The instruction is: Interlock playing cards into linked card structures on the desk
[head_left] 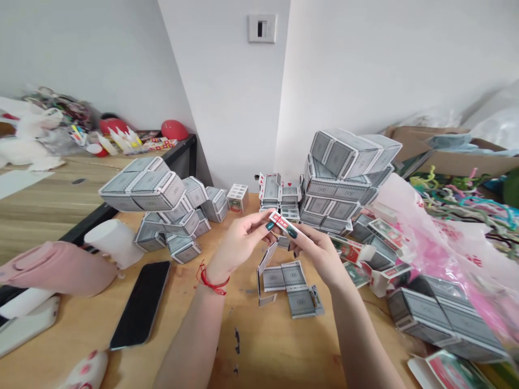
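Observation:
Both my hands grip one small white playing-card box (pixel 280 221) with red and green print, tilted above the table. The fingers of my left hand (pixel 247 237) pinch its left end, and my right hand (pixel 320 251) holds the right end. Dark green polish shows on the thumbnails, and a red string bracelet (pixel 214 281) circles my left wrist. Below the hands lie folded grey-backed playing cards (pixel 294 275) joined in an angular shape, one part standing up on its left side. Whether the box is full cannot be seen.
Stacked grey card blocks (pixel 344 183) rise at the right, with another stack (pixel 148 189) at the left. A black phone (pixel 140 305), a white cup (pixel 113 243) and a pink pouch (pixel 65 270) lie left. Opened card boxes (pixel 385 275) and pink plastic (pixel 438 237) crowd the right.

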Demonstrator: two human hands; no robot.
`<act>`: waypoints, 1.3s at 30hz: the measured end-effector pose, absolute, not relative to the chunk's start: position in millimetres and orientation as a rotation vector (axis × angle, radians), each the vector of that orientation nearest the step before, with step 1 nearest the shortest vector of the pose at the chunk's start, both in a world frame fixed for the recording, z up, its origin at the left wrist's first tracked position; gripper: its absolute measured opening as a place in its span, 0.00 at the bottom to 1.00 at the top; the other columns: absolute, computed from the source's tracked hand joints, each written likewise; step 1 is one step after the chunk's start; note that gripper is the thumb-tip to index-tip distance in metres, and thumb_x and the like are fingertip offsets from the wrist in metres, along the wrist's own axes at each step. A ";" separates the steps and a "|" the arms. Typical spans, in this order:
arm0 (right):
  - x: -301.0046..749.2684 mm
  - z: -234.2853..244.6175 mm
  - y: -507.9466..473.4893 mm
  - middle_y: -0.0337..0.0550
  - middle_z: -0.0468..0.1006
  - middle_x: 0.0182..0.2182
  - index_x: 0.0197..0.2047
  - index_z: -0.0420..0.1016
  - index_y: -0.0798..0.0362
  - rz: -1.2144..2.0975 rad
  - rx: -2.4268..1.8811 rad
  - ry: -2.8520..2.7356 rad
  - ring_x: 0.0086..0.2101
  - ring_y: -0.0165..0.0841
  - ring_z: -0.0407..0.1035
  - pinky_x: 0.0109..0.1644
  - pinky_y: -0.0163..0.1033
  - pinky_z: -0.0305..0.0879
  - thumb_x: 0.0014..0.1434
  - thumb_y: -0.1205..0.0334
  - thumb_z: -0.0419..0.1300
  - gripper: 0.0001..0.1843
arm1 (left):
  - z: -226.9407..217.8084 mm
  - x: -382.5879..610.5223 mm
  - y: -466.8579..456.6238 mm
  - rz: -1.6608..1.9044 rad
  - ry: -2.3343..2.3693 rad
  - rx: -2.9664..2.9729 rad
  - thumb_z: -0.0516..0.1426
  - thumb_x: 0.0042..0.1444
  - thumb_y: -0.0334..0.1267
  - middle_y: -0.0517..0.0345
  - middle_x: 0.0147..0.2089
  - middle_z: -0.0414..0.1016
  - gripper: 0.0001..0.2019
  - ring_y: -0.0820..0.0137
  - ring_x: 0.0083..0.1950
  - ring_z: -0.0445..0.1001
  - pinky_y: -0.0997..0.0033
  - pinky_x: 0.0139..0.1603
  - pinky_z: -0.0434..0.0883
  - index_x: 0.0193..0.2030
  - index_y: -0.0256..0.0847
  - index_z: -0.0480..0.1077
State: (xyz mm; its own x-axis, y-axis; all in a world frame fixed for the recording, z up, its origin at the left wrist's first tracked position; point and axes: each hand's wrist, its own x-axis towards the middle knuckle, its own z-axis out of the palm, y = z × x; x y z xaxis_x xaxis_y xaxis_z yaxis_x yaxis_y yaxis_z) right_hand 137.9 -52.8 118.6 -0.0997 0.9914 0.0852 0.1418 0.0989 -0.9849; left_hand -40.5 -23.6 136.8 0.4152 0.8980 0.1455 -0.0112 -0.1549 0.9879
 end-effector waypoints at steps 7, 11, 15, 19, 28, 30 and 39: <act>135.5 119.4 -53.7 0.45 0.75 0.39 0.49 0.71 0.54 1.119 -1.212 -1.434 0.36 0.35 0.67 0.35 0.37 0.63 0.54 0.51 0.56 0.22 | 136.4 -38.7 -25.3 0.975 0.858 1.515 0.53 0.55 0.39 0.53 0.44 0.73 0.21 0.71 0.39 0.72 0.67 0.41 0.71 0.56 0.39 0.63; 135.5 119.4 -54.0 0.46 0.74 0.45 0.50 0.70 0.53 1.079 -1.229 -1.450 0.41 0.38 0.68 0.41 0.41 0.65 0.53 0.53 0.57 0.23 | 137.0 -36.4 -25.4 0.976 0.881 1.549 0.52 0.56 0.40 0.53 0.46 0.73 0.20 0.69 0.42 0.73 0.66 0.43 0.72 0.56 0.39 0.62; 135.4 117.8 -53.3 0.47 0.74 0.46 0.49 0.71 0.53 1.037 -1.227 -1.433 0.44 0.41 0.68 0.47 0.45 0.64 0.51 0.54 0.58 0.22 | 135.4 -34.2 -25.2 1.008 0.922 1.606 0.52 0.56 0.40 0.52 0.48 0.73 0.20 0.67 0.44 0.73 0.64 0.45 0.72 0.55 0.39 0.64; 135.0 116.6 -52.7 0.48 0.75 0.46 0.48 0.71 0.54 1.010 -1.262 -1.411 0.45 0.42 0.69 0.48 0.46 0.64 0.50 0.55 0.60 0.22 | 131.9 -33.8 -26.4 1.037 0.993 1.675 0.51 0.56 0.41 0.51 0.50 0.72 0.19 0.66 0.46 0.73 0.64 0.47 0.71 0.54 0.37 0.65; 134.7 108.5 -50.4 0.49 0.71 0.49 0.53 0.64 0.53 0.779 -1.262 -1.510 0.47 0.40 0.66 0.49 0.46 0.63 0.47 0.62 0.61 0.28 | 134.6 -36.5 -27.0 1.039 1.059 1.702 0.48 0.58 0.39 0.53 0.43 0.76 0.17 0.69 0.40 0.75 0.68 0.42 0.73 0.52 0.38 0.67; 134.1 107.2 -50.5 0.50 0.68 0.51 0.55 0.60 0.51 0.571 -1.264 -1.586 0.49 0.41 0.63 0.52 0.48 0.61 0.45 0.65 0.61 0.32 | 133.6 -34.7 -26.2 1.006 1.021 1.682 0.49 0.57 0.40 0.52 0.44 0.75 0.17 0.70 0.39 0.74 0.69 0.39 0.73 0.52 0.38 0.66; 135.2 115.4 -54.6 0.45 0.72 0.37 0.38 0.69 0.49 0.282 -1.223 -1.759 0.39 0.38 0.68 0.43 0.43 0.64 0.50 0.64 0.60 0.10 | 129.7 -37.6 -23.2 0.946 0.960 1.861 0.53 0.53 0.34 0.55 0.39 0.73 0.10 0.70 0.38 0.72 0.69 0.37 0.71 0.43 0.40 0.67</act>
State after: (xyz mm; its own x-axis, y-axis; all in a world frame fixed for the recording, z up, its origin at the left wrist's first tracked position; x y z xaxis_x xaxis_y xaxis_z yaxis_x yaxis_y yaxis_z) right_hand 135.2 -54.6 115.4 -0.0582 0.8256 0.5612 0.6089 0.4748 -0.6354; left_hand -37.6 -23.2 129.7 0.4273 0.8708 0.2431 0.2556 -0.3743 0.8914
